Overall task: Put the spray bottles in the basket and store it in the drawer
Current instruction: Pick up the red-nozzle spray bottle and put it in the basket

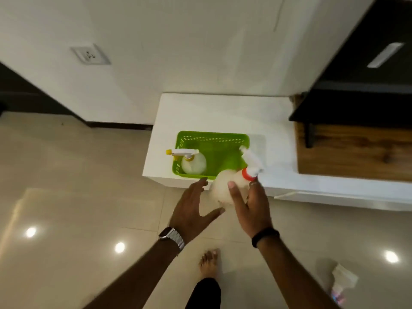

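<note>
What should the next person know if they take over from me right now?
Right hand: gripping the orange-collared spray bottle, tilted, at the near edge of the green basket, not yet in.
Left hand: open, empty, beside that bottle.
Done: yellow-nozzle spray bottle stands in the basket's left end, on the white cabinet top.
Left: drop in the second bottle, then store the basket in the drawer.

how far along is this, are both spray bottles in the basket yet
Not yet, about halfway. Done: the yellow-nozzle bottle stands inside the green basket on the white counter. In hand: the right hand grips the orange-collar bottle, tilted at the basket's near edge, while the left hand is open beside it. Left: set that bottle in, then store the basket in the drawer.
</note>
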The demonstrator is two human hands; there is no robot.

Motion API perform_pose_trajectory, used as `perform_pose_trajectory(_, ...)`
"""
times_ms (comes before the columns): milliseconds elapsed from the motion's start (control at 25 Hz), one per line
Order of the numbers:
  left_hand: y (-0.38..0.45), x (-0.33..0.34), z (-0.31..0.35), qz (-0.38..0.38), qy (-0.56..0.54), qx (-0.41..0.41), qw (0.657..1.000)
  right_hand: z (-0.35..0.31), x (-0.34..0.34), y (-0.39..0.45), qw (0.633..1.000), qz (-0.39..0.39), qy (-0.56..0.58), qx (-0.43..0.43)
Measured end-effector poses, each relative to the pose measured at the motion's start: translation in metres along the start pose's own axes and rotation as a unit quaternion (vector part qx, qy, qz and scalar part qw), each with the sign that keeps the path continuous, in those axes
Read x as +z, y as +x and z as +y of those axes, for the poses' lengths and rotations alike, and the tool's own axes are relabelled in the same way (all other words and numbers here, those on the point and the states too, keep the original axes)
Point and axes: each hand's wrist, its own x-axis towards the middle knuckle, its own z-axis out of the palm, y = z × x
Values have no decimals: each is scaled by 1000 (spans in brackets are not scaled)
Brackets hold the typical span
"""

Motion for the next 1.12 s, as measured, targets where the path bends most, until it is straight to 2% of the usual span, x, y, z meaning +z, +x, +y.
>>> perform_pose_trajectory(80, 17, -8, -22, 31, -20, -38, 999, -18, 7, 47, 999, 41, -30, -18)
perform_pose_trajectory(160, 28, -5, -39, 19, -26, -56, 998, -23, 15, 86, 996, 55, -66, -30)
perform_pose_trajectory(360, 59, 15, -54, -22, 14, -25, 999, 12, 54, 141, 983, -5, -186, -13)
perform_pose_trajectory(520, 82, 23, -67, -13, 21, -32, 999, 33, 90, 161, 980, -39, -194, -15)
perform_pose_trajectory(800, 91, 24, -78, 3, 35, -24, 999, 35, 125, 174, 982, -2, -189, -20)
perform_pose_trajectory(960, 88, 21, -73, 9, 25, -9, 1000, 34, 117, 170, 987, -16, -163, 0)
perform_pose_trajectory(1040, 83, 23, -69, 13, 5, 20, 1000, 33, 106, 161, 986, -16, -167, -13)
perform_pose_trajectory(1120, 77, 29, -60, -19, 5, 59, 998, 32, 84, 142, 983, 14, -174, -49)
